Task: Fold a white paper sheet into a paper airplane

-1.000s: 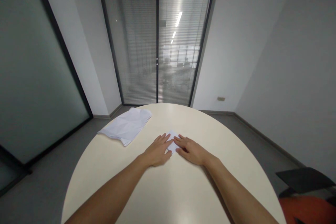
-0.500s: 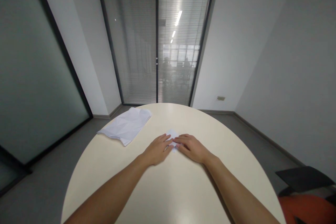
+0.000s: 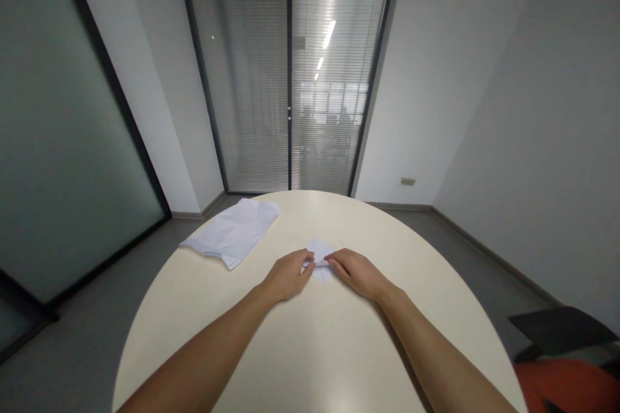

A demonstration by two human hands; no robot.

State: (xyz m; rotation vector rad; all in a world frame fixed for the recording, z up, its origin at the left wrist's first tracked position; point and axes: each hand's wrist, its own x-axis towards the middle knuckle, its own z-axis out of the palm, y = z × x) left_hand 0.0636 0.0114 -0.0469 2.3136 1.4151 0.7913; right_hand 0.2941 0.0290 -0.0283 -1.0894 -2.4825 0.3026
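A small folded piece of white paper (image 3: 320, 251) lies on the cream round table (image 3: 310, 348), between my hands. My left hand (image 3: 287, 276) pinches its left side, thumb in front and curled fingers behind. At the right side, my right hand (image 3: 357, 272) grips the paper between thumb and fingertips. A raised crease runs across the paper between the two hands, and a pointed flap shows on the near side. The paper's outer corners are hidden under my fingers.
Several crumpled, creased white sheets (image 3: 237, 232) lie stacked at the table's far left edge. A chair with a black armrest and red seat (image 3: 566, 387) stands at the right. Beyond the table is a glass door with blinds (image 3: 252, 90).
My fingers have drawn apart and curled from lying flat over the paper to pinching its two sides. More of the paper shows between them. The stacked sheets have not moved.
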